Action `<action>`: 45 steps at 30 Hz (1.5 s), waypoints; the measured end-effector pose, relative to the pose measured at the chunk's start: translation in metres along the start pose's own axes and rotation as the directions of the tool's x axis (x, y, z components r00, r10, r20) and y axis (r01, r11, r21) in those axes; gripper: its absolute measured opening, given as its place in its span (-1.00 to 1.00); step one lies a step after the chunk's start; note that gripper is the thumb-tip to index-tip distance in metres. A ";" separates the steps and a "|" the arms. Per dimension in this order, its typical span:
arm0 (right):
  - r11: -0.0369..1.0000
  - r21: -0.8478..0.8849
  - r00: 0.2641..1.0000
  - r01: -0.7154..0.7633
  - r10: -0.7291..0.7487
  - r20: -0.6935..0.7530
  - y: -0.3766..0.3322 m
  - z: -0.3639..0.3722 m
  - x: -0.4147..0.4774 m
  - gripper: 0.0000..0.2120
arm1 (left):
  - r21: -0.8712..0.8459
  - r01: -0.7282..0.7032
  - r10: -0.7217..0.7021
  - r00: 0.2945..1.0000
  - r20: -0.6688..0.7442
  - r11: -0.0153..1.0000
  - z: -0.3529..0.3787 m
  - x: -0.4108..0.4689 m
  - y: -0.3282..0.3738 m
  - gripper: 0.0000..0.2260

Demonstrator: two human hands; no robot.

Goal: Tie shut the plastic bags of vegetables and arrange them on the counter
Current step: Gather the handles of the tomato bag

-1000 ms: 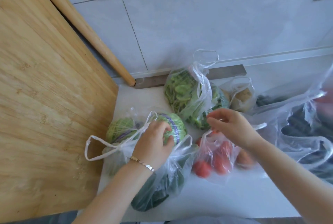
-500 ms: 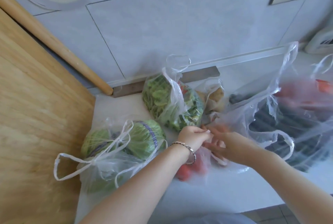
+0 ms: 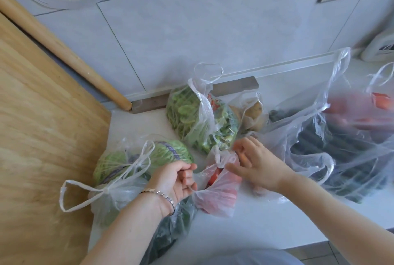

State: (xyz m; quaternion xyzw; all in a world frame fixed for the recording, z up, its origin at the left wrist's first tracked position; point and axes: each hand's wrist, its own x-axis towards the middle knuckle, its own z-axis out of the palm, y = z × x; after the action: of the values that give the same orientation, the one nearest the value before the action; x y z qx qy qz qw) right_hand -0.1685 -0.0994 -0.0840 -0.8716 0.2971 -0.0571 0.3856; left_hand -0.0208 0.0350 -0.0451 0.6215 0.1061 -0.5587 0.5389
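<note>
No text can be read; the purple band [image 3: 173,151] round the cabbage [image 3: 162,155] may carry print, but it is too blurred to tell; a red-and-white patch [image 3: 213,101] inside the bag of greens [image 3: 181,113] looks like a label, its letters too small to make out.

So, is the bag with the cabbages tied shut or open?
Tied shut: the cabbage bag has its handles drawn into a knot, with one loop hanging left.
</note>
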 end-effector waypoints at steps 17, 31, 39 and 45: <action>0.909 0.377 0.979 -0.179 0.202 -0.022 -0.051 -0.023 0.000 -0.66 | -0.078 -0.180 0.178 0.984 -0.023 0.981 -0.013 -0.013 0.014 -0.74; 0.504 0.663 0.827 -0.554 0.246 0.505 -0.034 -0.016 -0.014 -0.78 | 0.492 -0.456 0.321 0.885 0.337 0.742 0.008 -0.005 -0.023 -0.58; 0.482 0.621 0.744 -0.619 0.104 0.660 -0.017 0.000 -0.003 -0.89 | 0.543 -0.584 0.322 0.801 0.504 0.603 0.025 0.024 -0.034 -0.64; 0.840 0.168 0.831 -0.515 0.442 0.339 -0.001 -0.013 0.006 -0.76 | 0.816 -0.545 0.411 0.800 0.438 0.192 0.005 0.046 -0.029 -0.70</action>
State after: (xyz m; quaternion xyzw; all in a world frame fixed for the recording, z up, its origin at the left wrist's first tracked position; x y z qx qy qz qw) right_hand -0.1678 -0.1106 -0.0747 -0.7108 0.4384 0.1318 0.5340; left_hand -0.0287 0.0204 -0.0973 0.7763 -0.4537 -0.3589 0.2503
